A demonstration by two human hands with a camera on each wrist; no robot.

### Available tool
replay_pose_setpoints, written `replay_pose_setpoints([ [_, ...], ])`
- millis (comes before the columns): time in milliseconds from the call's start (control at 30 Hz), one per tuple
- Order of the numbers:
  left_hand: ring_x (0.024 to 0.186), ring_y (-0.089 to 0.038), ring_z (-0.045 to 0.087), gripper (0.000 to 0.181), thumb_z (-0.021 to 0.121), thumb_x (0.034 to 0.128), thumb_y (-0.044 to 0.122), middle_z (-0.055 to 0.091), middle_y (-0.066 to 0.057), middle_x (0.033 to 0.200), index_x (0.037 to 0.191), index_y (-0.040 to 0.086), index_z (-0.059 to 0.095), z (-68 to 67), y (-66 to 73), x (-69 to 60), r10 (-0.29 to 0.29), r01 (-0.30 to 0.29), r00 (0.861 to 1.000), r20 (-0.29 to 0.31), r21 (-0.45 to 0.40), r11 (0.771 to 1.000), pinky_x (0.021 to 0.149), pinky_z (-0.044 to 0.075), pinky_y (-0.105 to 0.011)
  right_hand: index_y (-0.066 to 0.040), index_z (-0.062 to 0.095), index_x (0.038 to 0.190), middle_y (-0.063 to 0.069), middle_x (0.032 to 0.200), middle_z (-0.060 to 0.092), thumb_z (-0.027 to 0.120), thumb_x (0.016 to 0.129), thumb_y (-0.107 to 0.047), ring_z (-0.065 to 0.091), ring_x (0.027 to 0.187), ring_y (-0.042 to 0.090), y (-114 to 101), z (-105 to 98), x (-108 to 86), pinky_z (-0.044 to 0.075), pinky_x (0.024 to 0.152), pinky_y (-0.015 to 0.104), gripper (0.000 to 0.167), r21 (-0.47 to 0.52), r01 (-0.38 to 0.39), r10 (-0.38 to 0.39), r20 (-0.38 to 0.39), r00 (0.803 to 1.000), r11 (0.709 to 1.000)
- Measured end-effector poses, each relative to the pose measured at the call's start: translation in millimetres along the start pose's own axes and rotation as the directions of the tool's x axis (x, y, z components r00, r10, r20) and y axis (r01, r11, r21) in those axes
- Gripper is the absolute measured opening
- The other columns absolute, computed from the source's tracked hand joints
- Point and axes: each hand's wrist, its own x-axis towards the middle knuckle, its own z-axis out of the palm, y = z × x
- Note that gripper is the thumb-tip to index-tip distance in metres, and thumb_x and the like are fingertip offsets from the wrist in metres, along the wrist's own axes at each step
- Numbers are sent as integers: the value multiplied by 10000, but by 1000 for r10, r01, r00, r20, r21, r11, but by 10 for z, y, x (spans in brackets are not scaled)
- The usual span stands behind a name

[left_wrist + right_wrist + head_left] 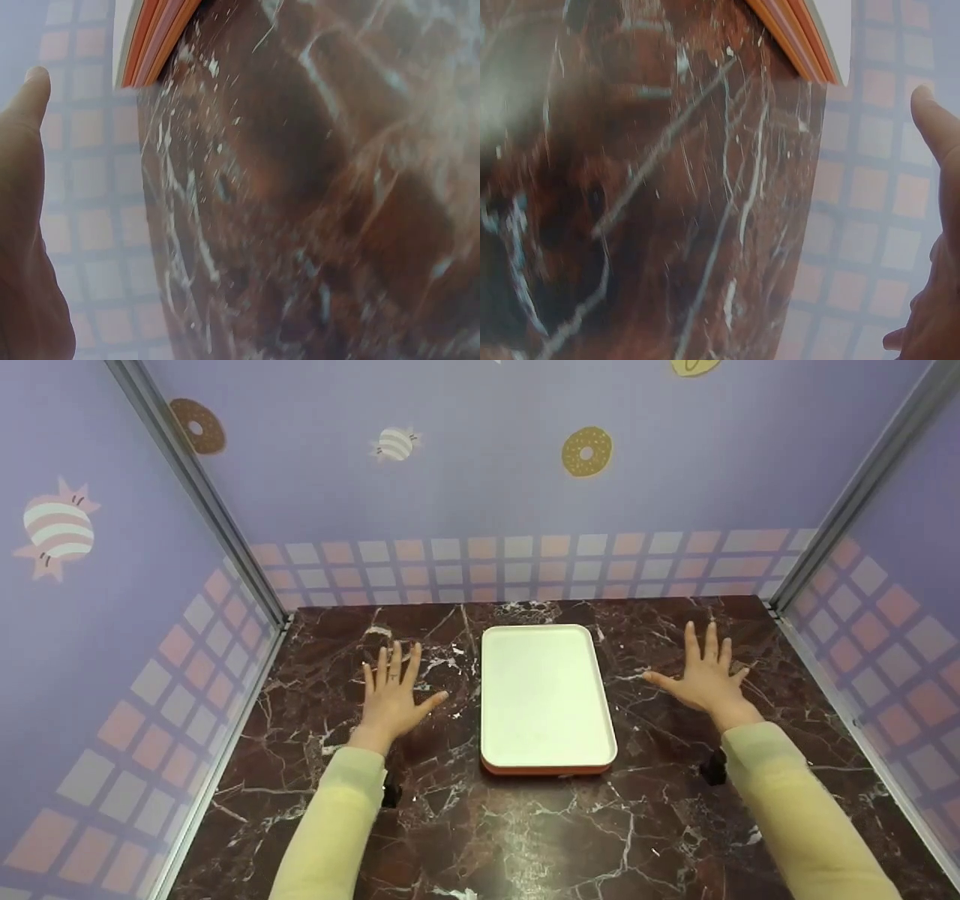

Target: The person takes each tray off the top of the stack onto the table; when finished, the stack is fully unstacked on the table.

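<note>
A stack of trays (547,697), white on top with orange edges below, lies in the middle of the dark marbled table in the head view. To its left the left hand (391,697) is spread, palm down, fingers straight, touching nothing that I can make out. On the other side the right hand (705,679) is spread the same way, thumb toward the trays. Both wrist views show the layered orange and pink edges of the stack (156,41) (802,37), apart from the left hand (26,225) and the right hand (941,225).
The marbled tabletop (525,840) has white veins. Lilac panels with a checked lower band (484,562) stand behind it and on both sides, joined by grey metal posts at the two back corners. Yellow sleeves cover both forearms, with a small black object under each wrist.
</note>
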Motion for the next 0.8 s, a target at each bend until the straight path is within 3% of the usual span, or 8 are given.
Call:
replay_pose_setpoints([
  [233,1617,-348,-130,1001,480,963,729,-123,-101,1744,1673,256,-43,257,156,-106,-15,18,1000,22,-130,991,1292,-106,-603,-187,-224,1627,197,1655,-347,532,873,-823,-232,1499,593,-99,199,-68,-56,1060,910,1243,77,-18,17,26,1000,997],
  [367,1623,-342,-93,995,481,970,718,-83,-103,1750,1674,240,-33,385,242,-165,-8,11,1000,17,-178,984,1302,-42,-612,-165,-198,1636,215,1671,-303,530,880,-816,-180,1507,613,-156,312,-109,-29,1083,899,1235,123,-15,12,27,1000,992],
  [633,1617,-402,20,920,513,1004,629,2,-130,1753,1678,185,72,591,381,-283,75,-76,997,-18,-331,940,1292,35,-652,-95,-99,1655,302,1695,-126,552,937,-722,-31,1498,668,-279,526,-187,108,1161,832,1154,245,26,-28,5,1000,969],
  [800,1618,-397,41,915,536,1010,589,29,-135,1751,1677,164,76,698,464,-376,119,-112,993,-5,-380,918,1294,44,-649,-52,-31,1657,306,1704,-26,561,988,-617,45,1544,589,-369,688,-257,143,1232,737,1058,354,35,-32,-16,999,935],
])
